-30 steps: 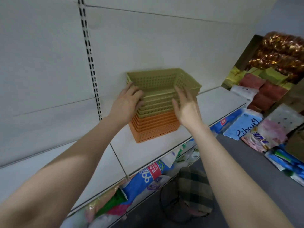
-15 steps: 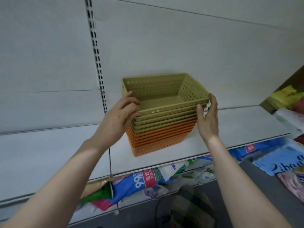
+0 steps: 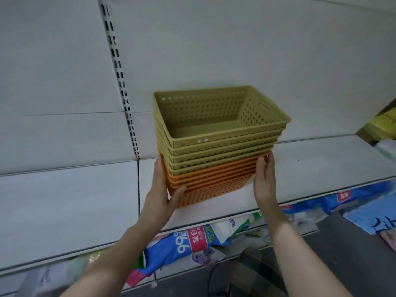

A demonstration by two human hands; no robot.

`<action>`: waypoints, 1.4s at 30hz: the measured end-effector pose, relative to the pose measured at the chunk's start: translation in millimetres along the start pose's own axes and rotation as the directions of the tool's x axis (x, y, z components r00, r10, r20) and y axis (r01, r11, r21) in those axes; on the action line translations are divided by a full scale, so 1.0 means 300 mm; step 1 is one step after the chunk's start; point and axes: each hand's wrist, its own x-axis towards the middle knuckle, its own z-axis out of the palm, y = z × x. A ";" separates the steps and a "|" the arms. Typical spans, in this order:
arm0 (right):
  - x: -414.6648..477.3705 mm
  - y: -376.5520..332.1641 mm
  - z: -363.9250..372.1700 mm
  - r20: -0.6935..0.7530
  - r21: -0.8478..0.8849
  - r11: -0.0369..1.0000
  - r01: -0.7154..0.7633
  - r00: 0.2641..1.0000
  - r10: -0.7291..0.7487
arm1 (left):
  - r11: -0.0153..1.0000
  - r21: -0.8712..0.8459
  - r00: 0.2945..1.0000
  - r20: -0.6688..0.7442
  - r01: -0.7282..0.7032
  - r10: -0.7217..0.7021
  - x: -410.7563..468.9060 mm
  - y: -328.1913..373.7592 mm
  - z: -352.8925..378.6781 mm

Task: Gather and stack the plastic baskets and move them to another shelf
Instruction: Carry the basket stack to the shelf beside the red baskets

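A nested stack of perforated plastic baskets stands on the white shelf (image 3: 81, 202). Several olive-green baskets (image 3: 216, 133) sit on top of several orange baskets (image 3: 214, 187). My left hand (image 3: 162, 191) presses flat against the stack's left end, thumb wrapped onto the front of the lowest orange basket. My right hand (image 3: 264, 183) lies against the right end of the orange baskets, fingers pointing up. Both hands clasp the stack at its lower part.
A slotted upright rail (image 3: 120, 82) runs up the white back panel left of the stack. Below the shelf lie blue-and-white packaged goods (image 3: 188, 245). More packages (image 3: 377, 215) and a yellow pack (image 3: 383, 125) sit at the right. Grey floor shows at lower right.
My hands slid down from the green baskets' rims to the orange baskets at the stack's base. The view swung left, so the goods on the right mostly left the frame.
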 end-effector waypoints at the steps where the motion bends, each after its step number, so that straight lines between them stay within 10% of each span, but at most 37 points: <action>1: 0.007 0.038 0.008 0.023 0.006 1.000 -0.018 1.000 0.018 | 1.000 -0.008 1.000 -0.024 -0.003 0.003 0.002 -0.010 0.016; 11: 0.010 0.173 0.070 0.050 0.135 0.990 0.037 0.998 -0.044 | 0.987 -0.032 0.975 -0.164 -0.160 0.153 0.038 -0.099 0.033; 42: -0.261 -0.253 0.061 0.203 0.288 0.951 0.112 0.963 -0.175 | 0.931 -0.287 0.907 -0.285 0.227 -0.309 -0.288 0.217 -0.332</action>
